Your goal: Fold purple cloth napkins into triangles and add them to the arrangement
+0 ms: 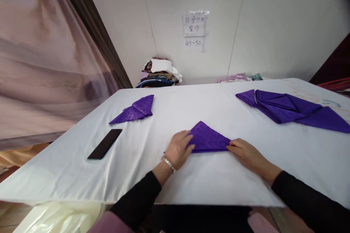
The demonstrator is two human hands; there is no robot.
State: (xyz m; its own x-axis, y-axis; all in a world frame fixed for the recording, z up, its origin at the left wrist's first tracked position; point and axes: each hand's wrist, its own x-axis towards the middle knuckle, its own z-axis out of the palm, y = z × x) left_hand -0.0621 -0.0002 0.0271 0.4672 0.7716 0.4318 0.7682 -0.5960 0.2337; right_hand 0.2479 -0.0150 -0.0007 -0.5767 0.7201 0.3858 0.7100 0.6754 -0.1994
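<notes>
A purple cloth point(209, 138) lies folded into a triangle on the white-covered table point(136, 174), its peak pointing away from me. My left hand point(179, 148), with a bracelet at the wrist, rests on the cloth's left part with its fingers spread. At the right corner, my right hand point(242, 151) pinches the cloth between thumb and fingers. The cloth's left corner is mostly covered by my left hand.
Folded purple cloths point(138, 110) lie at the back left, and more purple cloths point(287, 107) at the back right. A black phone point(105, 144) is left of my hands. Stacked clothes point(160, 74) stand by the wall beyond the table.
</notes>
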